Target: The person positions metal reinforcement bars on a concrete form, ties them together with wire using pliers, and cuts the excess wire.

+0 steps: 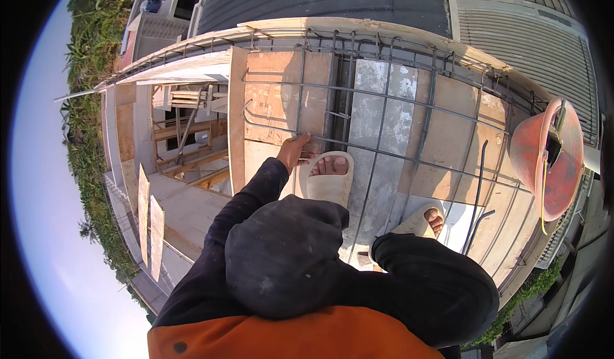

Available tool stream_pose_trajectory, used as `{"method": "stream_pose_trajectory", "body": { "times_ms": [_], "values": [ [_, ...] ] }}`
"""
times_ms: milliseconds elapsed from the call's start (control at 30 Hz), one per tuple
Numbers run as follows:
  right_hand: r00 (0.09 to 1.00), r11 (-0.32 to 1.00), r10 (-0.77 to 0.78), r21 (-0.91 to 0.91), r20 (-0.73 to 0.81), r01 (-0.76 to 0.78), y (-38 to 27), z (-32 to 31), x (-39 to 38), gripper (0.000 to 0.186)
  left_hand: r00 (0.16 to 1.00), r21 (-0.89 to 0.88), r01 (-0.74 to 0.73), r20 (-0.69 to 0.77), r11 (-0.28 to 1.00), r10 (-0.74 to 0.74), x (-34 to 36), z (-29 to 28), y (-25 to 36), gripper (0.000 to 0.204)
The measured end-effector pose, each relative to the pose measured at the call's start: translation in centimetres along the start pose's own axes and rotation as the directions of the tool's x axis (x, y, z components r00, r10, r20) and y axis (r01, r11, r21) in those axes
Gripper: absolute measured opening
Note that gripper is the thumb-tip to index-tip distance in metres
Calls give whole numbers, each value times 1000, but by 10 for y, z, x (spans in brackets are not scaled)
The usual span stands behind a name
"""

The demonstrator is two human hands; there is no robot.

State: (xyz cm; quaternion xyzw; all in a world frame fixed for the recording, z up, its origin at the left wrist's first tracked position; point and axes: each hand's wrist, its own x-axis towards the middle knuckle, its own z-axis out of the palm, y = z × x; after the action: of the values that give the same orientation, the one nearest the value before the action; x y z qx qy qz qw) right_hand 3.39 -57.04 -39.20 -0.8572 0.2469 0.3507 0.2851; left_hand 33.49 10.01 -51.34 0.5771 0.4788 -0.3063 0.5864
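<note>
My left hand point(294, 152) reaches forward beside my left sandal, its fingers closed at a thin steel reinforcing bar point(409, 161). The bar has a hooked left end and runs to the right over the boards, crossing other bars of the grid. Part of the grip is hidden by the hand itself. My right hand does not show; dark clothing covers that side. Both my feet are in beige sandals point(334, 183), and I am crouched over the grid. A black-clad knee point(281, 253) fills the lower middle.
Plywood panels point(278, 97) and a grey metal sheet point(382, 103) lie under the bars. An edge beam's rebar cage point(384, 44) curves along the far side. A worn red bucket point(534, 135) sits at right. At left, a timber-framed opening point(192, 135) drops away.
</note>
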Motion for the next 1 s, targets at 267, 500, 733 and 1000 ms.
{"method": "stream_pose_trajectory", "body": {
  "times_ms": [267, 500, 733, 1000],
  "values": [
    [971, 953, -241, 185, -9, 238, -147, -111, -74, 22, 999, 253, -23, 46, 967, 12, -75, -20, 28, 35],
    [972, 974, -142, 149, -188, 172, -353, -294, -190, 26, 992, 282, -97, 110, 954, 69, -236, -22, 102, 40],
    [814, 924, -293, 71, -502, 376, -479, -496, -339, 29, 947, 126, -300, 163, 946, 278, -494, 15, 152, 31],
    [523, 830, -351, 0, -777, 558, -563, -609, -491, 38, 777, 250, -583, 448, 773, 442, -663, 116, 147, 43]
  ]
}}
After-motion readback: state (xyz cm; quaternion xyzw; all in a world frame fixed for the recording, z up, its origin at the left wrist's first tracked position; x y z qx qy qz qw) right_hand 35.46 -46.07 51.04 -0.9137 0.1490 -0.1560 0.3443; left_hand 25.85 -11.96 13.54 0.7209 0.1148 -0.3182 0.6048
